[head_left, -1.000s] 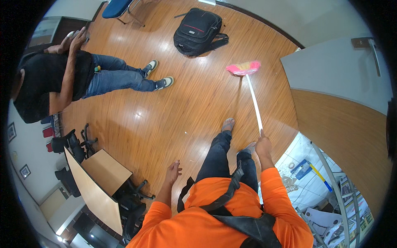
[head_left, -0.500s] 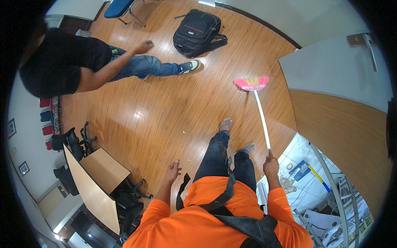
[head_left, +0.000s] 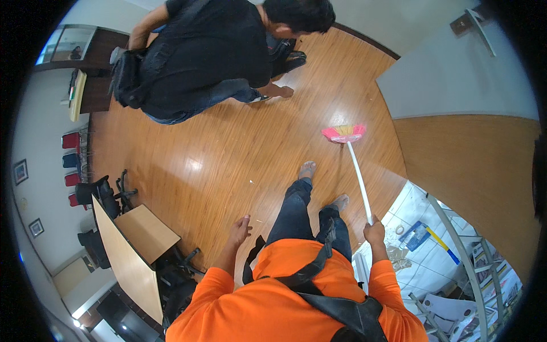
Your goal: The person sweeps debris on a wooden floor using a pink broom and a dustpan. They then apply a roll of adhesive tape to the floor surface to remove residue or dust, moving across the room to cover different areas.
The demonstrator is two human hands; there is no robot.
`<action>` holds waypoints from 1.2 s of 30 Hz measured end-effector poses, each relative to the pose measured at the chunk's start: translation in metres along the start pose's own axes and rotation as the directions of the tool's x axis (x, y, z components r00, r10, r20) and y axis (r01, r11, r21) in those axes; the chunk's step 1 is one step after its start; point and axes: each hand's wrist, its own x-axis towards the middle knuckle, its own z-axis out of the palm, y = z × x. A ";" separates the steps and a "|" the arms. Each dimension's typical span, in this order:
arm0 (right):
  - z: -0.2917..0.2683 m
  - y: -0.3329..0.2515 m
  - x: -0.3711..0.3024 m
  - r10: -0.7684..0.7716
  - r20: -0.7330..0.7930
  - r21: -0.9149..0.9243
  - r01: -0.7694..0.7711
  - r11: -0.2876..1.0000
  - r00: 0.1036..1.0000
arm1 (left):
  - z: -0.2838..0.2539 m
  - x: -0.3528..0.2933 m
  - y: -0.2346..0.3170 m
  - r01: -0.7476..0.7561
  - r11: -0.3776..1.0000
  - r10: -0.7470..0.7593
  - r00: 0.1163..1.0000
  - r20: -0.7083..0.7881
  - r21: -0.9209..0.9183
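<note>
My right hand (head_left: 374,232) is closed round the white handle of a broom (head_left: 359,180). The broom's pink and yellow bristle head (head_left: 344,134) is at the far end of the handle, with the bristles pointing up and away from me. Whether the head touches the wooden floor or hovers just over it, I cannot tell. My left hand (head_left: 240,231) hangs at my left side with nothing in it, its fingers loosely apart.
A co-worker in black (head_left: 199,62) bends forward at the far side, mostly hiding a black backpack (head_left: 289,61). Desks (head_left: 145,231) and office chairs stand left. A door (head_left: 467,165) is at right, near a metal ladder (head_left: 464,262) and a blue dustpan-like tool (head_left: 417,236) on white tiles.
The co-worker has stepped to the right and bent over by the backpack, one hand reaching down. My broom head is slightly nearer to me. My left hand stays empty.
</note>
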 end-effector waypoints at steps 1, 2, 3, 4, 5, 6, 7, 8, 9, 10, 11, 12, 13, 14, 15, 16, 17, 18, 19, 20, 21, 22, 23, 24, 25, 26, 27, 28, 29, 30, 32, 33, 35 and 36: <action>-0.003 0.002 0.000 0.014 0.031 -0.010 -0.014 1.000 0.999 | 0.003 0.000 -0.006 -0.005 1.000 0.005 1.000 -0.010 0.008; -0.014 0.001 -0.005 0.028 0.061 -0.025 -0.027 0.999 0.998 | 0.007 -0.003 -0.011 -0.007 1.000 0.008 1.000 -0.019 0.012; -0.023 0.000 -0.010 0.042 0.090 -0.042 -0.038 0.998 0.995 | 0.010 -0.008 -0.016 -0.020 1.000 0.020 0.999 -0.025 0.006; -0.032 -0.001 -0.018 0.097 0.142 0.008 -0.099 0.995 0.985 | 0.012 -0.013 -0.019 -0.037 0.999 0.037 0.999 -0.029 0.002; -0.041 -0.002 -0.025 0.148 0.196 0.056 -0.162 0.985 0.969 | 0.016 -0.017 -0.021 -0.054 0.999 0.054 0.998 -0.033 -0.003; -0.045 0.000 -0.029 0.192 0.253 0.098 -0.223 0.970 0.948 | 0.018 -0.023 -0.024 -0.058 0.998 0.058 0.998 -0.035 0.001; -0.035 0.018 -0.025 0.128 0.177 0.050 -0.139 0.989 0.976 | 0.022 -0.026 -0.024 -0.068 0.998 0.068 0.997 -0.028 0.010; -0.013 0.050 -0.014 0.063 0.102 -0.004 -0.063 0.998 0.993 | 0.026 -0.027 -0.024 -0.077 0.997 0.078 0.997 -0.019 0.022; 0.001 0.070 -0.007 -0.013 0.040 -0.069 0.016 0.997 0.999 | 0.028 -0.028 -0.031 -0.082 0.996 0.083 0.996 -0.030 0.022; -0.002 0.071 -0.011 -0.033 0.050 -0.050 0.036 0.998 0.998 | 0.029 -0.029 -0.042 -0.082 0.996 0.083 0.996 -0.045 0.019; -0.016 0.064 -0.019 -0.043 0.058 -0.030 0.045 0.999 0.997 | 0.033 -0.030 -0.051 -0.081 0.997 0.082 0.995 -0.051 0.021; -0.025 0.066 -0.028 -0.038 0.060 -0.009 0.039 0.999 0.997 | 0.040 -0.036 -0.055 -0.091 0.996 0.092 0.994 -0.057 0.019; -0.023 0.074 -0.031 -0.049 0.026 -0.031 0.050 0.998 0.998 | 0.046 -0.048 -0.053 -0.104 0.994 0.104 0.992 -0.065 0.017; -0.019 0.084 -0.032 -0.059 -0.008 -0.050 0.058 0.997 0.998 | 0.052 -0.055 -0.053 -0.118 0.993 0.119 0.990 -0.071 0.017; -0.017 0.093 -0.035 -0.066 -0.043 -0.068 0.063 0.996 0.997 | 0.055 -0.059 -0.060 -0.114 0.993 0.113 0.990 -0.081 -0.006; -0.018 0.099 -0.042 -0.055 -0.023 -0.055 0.054 0.997 0.998 | 0.056 -0.065 -0.074 -0.105 0.994 0.103 0.991 -0.085 -0.024; -0.022 0.101 -0.051 -0.043 -0.003 -0.046 0.043 0.998 0.999 | 0.058 -0.073 -0.084 -0.093 0.995 0.089 0.992 -0.085 -0.045; -0.024 0.107 -0.057 -0.030 0.017 -0.038 0.030 0.999 0.999 | 0.060 -0.081 -0.094 -0.069 0.997 0.066 0.995 -0.079 -0.039; -0.021 0.121 -0.060 -0.058 0.039 -0.050 0.060 0.997 0.998 | 0.063 -0.095 -0.101 -0.041 0.999 0.039 0.997 -0.067 -0.033; -0.022 0.126 -0.063 -0.086 0.035 -0.070 0.088 0.994 0.996 | 0.064 -0.104 -0.103 -0.032 0.999 0.029 0.996 -0.080 -0.037; -0.024 0.132 -0.068 -0.115 0.033 -0.093 0.118 0.989 0.993 | 0.067 -0.105 -0.116 -0.019 0.999 0.018 0.997 -0.069 -0.026; -0.023 0.134 -0.070 -0.150 0.040 -0.111 0.154 0.982 0.988 | 0.065 -0.104 -0.135 -0.005 1.000 0.004 0.998 -0.069 -0.012; -0.021 0.134 -0.069 -0.166 0.031 -0.105 0.168 0.980 0.986 | 0.064 -0.107 -0.143 0.015 1.000 -0.015 0.997 -0.072 -0.003; -0.022 0.130 -0.066 -0.188 0.035 -0.081 0.191 0.978 0.981 | 0.062 -0.108 -0.150 0.011 1.000 -0.012 0.997 -0.081 -0.012; -0.027 0.119 -0.061 -0.208 0.038 -0.057 0.210 0.976 0.977 | 0.062 -0.112 -0.152 0.008 1.000 -0.010 0.996 -0.087 -0.021; -0.032 0.109 -0.054 -0.227 0.041 -0.033 0.228 0.973 0.973 | 0.063 -0.117 -0.153 0.007 1.000 -0.009 0.996 -0.093 -0.028; -0.027 0.101 -0.040 -0.261 0.032 -0.046 0.262 0.964 0.965 | 0.062 -0.123 -0.154 0.001 0.999 -0.005 0.995 -0.101 -0.046; -0.026 0.087 -0.026 -0.278 0.027 -0.040 0.279 0.959 0.960 | 0.061 -0.127 -0.148 -0.013 0.998 0.007 0.994 -0.108 -0.059; -0.024 0.068 -0.012 -0.296 0.027 -0.035 0.297 0.954 0.955 | 0.059 -0.132 -0.144 -0.024 0.997 0.016 0.993 -0.117 -0.072; -0.023 0.047 0.003 -0.340 0.020 -0.027 0.341 0.940 0.940 | 0.055 -0.135 -0.142 -0.024 0.999 0.018 0.993 -0.118 -0.049; -0.016 0.000 0.039 -0.373 0.006 0.021 0.373 0.928 0.928 | 0.048 -0.139 -0.137 -0.025 1.000 0.026 0.994 -0.110 0.006; -0.010 -0.020 0.058 -0.353 0.003 0.059 0.353 0.934 0.936 | 0.046 -0.140 -0.130 -0.021 0.998 0.026 0.995 -0.099 0.052; -0.002 -0.055 0.090 -0.455 -0.040 -0.055 0.453 0.890 0.890 | 0.041 -0.136 -0.126 -0.010 0.991 0.021 0.996 -0.087 0.131; -0.004 -0.070 0.105 -0.356 0.015 -0.024 0.356 0.934 0.934 | 0.038 -0.131 -0.120 -0.007 0.985 0.020 0.997 -0.075 0.175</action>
